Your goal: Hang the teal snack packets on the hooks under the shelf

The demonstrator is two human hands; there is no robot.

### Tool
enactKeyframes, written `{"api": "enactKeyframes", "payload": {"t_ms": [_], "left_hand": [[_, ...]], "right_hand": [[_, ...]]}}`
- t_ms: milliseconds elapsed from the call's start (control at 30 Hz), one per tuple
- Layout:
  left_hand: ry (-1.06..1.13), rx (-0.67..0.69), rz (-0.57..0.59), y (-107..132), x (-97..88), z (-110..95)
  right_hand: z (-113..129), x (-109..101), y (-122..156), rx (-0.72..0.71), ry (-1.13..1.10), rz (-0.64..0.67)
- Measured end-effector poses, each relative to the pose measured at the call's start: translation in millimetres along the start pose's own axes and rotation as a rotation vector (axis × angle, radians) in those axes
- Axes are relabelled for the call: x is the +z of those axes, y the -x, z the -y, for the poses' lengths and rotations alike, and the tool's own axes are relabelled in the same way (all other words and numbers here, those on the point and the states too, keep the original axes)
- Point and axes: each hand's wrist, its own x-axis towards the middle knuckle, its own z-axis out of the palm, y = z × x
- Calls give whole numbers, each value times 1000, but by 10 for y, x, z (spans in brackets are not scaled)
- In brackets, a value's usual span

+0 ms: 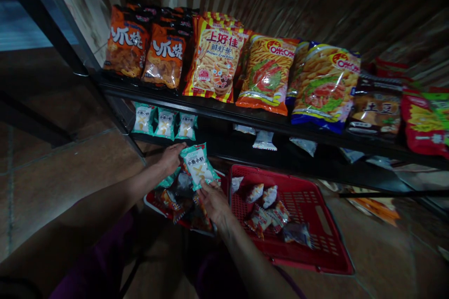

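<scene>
Between my two hands is a small teal-and-white snack bag (197, 167), its printed front facing up. My left hand (170, 158) grips it by the upper left corner, and my right hand (212, 200) holds its bottom edge. Under the bag sits a basket (150, 202) with a pale rim, filled with small snack packets; my hands partly cover it. Three matching teal snack bags (164, 123) stand in a row on the lower shelf (217, 145), just beyond my left hand.
A red plastic basket (324, 224) with several small packets is right of my right hand. The upper shelf (210, 105) carries large snack bags, among them prawn crackers (215, 63). White packets (264, 140) lie on the lower shelf. A black shelf post (105, 103) rises at left.
</scene>
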Motion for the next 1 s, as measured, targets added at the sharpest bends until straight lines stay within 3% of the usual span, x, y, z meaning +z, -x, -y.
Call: {"api": "enactKeyframes", "payload": {"t_ms": [167, 400, 567, 733, 833, 1000], "left_hand": [[3, 32, -62, 9, 9, -67], [-52, -284, 235, 247, 33, 3], [-69, -174, 230, 253, 44, 40], [-153, -126, 213, 240, 29, -3], [-249, -120, 264, 298, 22, 46], [-313, -113, 380, 398, 56, 121]], "right_hand": [[-58, -11, 1, -3, -7, -31], [-42, 39, -45, -12, -106, -2], [19, 50, -46, -41, -39, 3], [362, 87, -66, -132, -39, -98], [507, 163, -44, -263, 0, -85], [520, 235, -17, -279, 49, -2]]}}
